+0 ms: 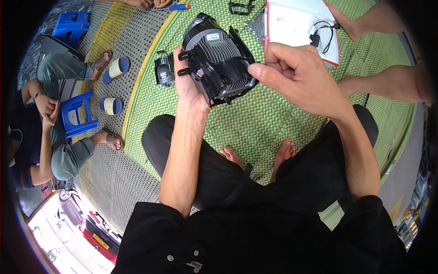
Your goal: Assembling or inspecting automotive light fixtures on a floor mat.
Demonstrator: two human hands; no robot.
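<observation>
My left hand (187,89) holds up a black, finned lamp unit that looks like a car headlight projector (216,57), its round barrel tilted to the far left. The palm lies under and along its left side; most of those fingers are hidden behind it. At its right edge is my right hand (301,77), fingers curled, thumb tip against the unit's black side bracket. Whether those fingers pinch a small part is not visible. On the mat just left of the held unit lies a second, similar projector (164,71).
An open white box with red edges (292,27) holds a black cable (326,36). Nearby are a black bracket (241,7) and a blue screwdriver-like handle (179,7). Other people's legs flank the green woven mat (255,123). Blue stools (81,114) and slippers (112,106) stand left.
</observation>
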